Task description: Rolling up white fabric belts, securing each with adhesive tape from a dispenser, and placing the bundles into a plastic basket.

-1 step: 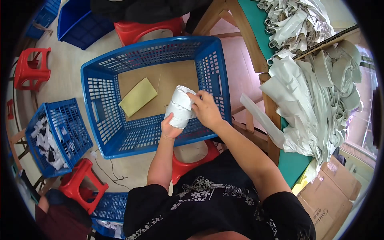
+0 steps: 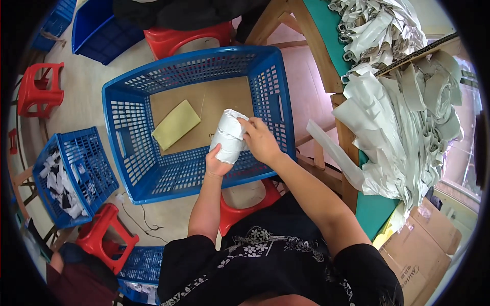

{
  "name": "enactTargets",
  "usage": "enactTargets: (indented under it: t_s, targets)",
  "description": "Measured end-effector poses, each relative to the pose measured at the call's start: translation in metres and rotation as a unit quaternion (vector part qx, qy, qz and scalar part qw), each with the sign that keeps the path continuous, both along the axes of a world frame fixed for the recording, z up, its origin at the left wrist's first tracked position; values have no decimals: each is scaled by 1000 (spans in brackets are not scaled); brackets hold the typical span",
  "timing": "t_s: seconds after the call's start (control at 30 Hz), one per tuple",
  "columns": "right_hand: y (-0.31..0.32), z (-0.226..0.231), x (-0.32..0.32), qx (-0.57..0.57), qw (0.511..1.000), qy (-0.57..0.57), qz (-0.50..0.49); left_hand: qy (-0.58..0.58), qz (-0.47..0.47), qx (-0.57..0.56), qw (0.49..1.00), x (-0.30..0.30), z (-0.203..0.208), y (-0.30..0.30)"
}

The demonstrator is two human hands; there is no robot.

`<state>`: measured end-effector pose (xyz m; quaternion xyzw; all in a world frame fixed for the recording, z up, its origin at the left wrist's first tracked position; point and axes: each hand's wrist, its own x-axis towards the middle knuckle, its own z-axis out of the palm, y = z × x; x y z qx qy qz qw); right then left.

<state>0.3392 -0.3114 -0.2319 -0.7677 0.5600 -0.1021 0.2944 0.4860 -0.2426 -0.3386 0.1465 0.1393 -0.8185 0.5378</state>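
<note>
Over the big blue plastic basket (image 2: 196,53) I hold a white wrapped roll (image 2: 227,137), tilted, with a crinkled paper- or film-like surface and a crease across it. My left hand (image 2: 219,162) grips its lower end, thumb on the near side. At its upper right side, my right hand (image 2: 262,140) has bent fingers and thumb pressed against it. What the roll contains is hidden. Inside the basket, a pale yellow folded packet or cloth (image 2: 176,124) lies on a brown cardboard sheet (image 2: 224,92).
At right, a green-topped table (image 2: 380,214) bears piles of pale strips (image 2: 385,137), one end jutting over its edge. Red stools (image 2: 109,237) stand around the basket. A smaller blue crate (image 2: 94,176) of white scraps is at left. A person's dark sleeve (image 2: 76,275) shows lower left.
</note>
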Motion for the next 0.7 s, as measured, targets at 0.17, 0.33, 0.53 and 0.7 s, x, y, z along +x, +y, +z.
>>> enactTargets:
  t_s: [0.17, 0.33, 0.53, 0.7]
  targets:
    - [-5, -48, 4, 101, 994, 25, -38, -40, 3, 31, 999, -9, -63, -6]
    - [0, -58, -7, 44, 990, 127, -46, -41, -37, 119, 991, -36, -128, -20]
    - [29, 194, -46, -115, 987, 47, 102, -112, -13, 198, 974, -23, -217, -42]
    - [27, 250, -139, -119, 893, 433, -27, -292, -76, 298, 906, -47, -279, -108]
